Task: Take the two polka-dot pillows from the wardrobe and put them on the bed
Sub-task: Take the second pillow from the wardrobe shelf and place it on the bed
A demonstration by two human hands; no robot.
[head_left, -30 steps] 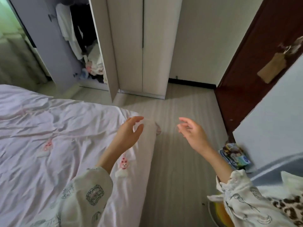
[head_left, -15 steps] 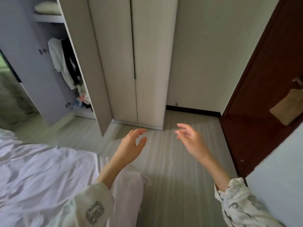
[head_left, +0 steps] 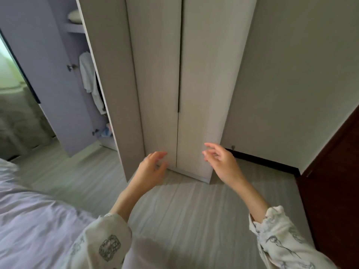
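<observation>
Pale lilac bedding covers the bed (head_left: 29, 220) at the lower left, its sheet rumpled and nothing lying on it. Beyond it stands the wardrobe (head_left: 196, 84), light wood-grain. Its left door (head_left: 48, 84) hangs open, and inside a white garment (head_left: 88, 78) hangs over a small heap of clothes (head_left: 105, 131) at the bottom. On the upper shelf (head_left: 74, 28) rests a pale rounded thing (head_left: 74, 16) that may be a pillow; no dots can be made out on it. The two middle doors are closed, meeting at a dark seam. The left hand (head_left: 151, 169) is raised before the lower part of these doors, fingers loosely curved and holding nothing. The right hand (head_left: 221, 162) hovers just beside it, fingers spread and relaxed, also holding nothing. Both sleeves are white with a grey print. A dark brown door (head_left: 334, 171) stands at the far right.
</observation>
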